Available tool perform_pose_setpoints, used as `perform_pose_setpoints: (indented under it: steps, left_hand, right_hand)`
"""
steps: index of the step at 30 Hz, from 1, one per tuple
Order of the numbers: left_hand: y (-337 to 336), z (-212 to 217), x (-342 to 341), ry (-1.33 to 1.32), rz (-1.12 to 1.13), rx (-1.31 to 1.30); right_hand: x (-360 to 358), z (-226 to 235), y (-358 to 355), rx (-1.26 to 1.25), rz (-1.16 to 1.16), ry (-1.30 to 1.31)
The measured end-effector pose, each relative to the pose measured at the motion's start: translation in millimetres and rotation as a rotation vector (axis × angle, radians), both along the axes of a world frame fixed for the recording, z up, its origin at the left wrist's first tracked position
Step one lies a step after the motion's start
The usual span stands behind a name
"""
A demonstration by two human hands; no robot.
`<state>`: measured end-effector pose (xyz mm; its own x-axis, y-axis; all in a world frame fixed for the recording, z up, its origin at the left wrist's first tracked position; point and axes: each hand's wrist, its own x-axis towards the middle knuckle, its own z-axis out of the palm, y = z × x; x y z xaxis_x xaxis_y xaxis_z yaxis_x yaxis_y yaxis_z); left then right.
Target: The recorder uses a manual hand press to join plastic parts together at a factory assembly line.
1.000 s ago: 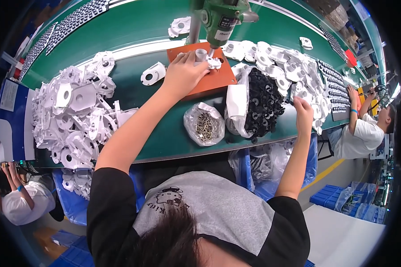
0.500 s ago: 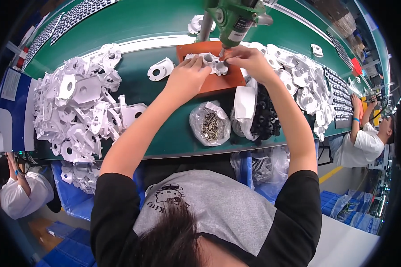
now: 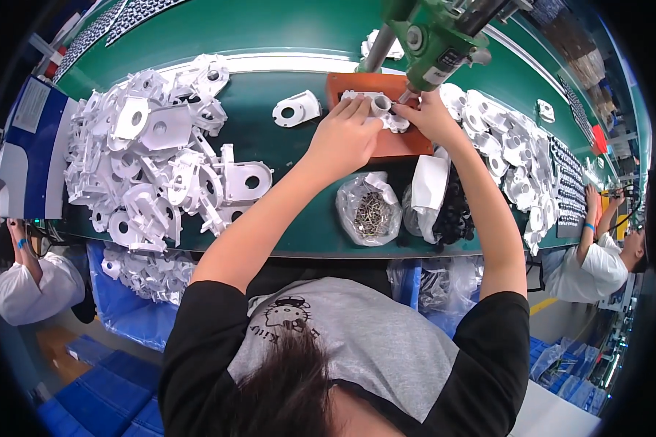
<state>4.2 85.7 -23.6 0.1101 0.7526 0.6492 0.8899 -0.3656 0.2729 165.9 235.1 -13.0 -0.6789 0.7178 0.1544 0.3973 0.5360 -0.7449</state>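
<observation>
A white plastic housing part [image 3: 380, 105] with a round collar lies on the orange fixture block [image 3: 396, 148]. My left hand [image 3: 347, 137] lies over the part's left side, its fingers pressed against it. At the part's right side, my right hand [image 3: 431, 119] has thumb and fingers closed together. Whatever those fingertips hold is too small or hidden to make out. Just above them the thin tip [image 3: 408, 95] of the green machine head [image 3: 439, 52] points down. Another white housing part [image 3: 297, 109] lies on the green table left of the block.
A large heap of white parts [image 3: 142, 156] fills the left, another heap [image 3: 514, 149] the right. Near the front edge sit a bag of small screws [image 3: 372, 215], a white packet [image 3: 430, 182] and black parts [image 3: 455, 218]. A co-worker [image 3: 590, 255] sits at right.
The whole view has shifted, so the bench appears farther right. Relative to the machine tip, my right fingers have come down and left, closer to the part. My left hand still rests on it.
</observation>
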Motion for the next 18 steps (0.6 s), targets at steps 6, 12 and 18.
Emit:
perform_pose_setpoints:
  steps: [6,12,18]
  left_hand:
    - [2.4,-4.8,-2.3,-0.027,-0.017,0.007]
    - [1.9,-2.6,-1.9,-0.032,-0.019,0.038]
    - [3.1,-2.0,0.6,-0.048,-0.025,0.054]
  right_hand:
    - [9.8,20.3,-2.9,-0.01,-0.02,-0.093]
    - [78.9,39.0,66.2,0.408,-0.277,-0.363]
    - [84.8,8.8,78.8,0.301,-0.163,-0.549]
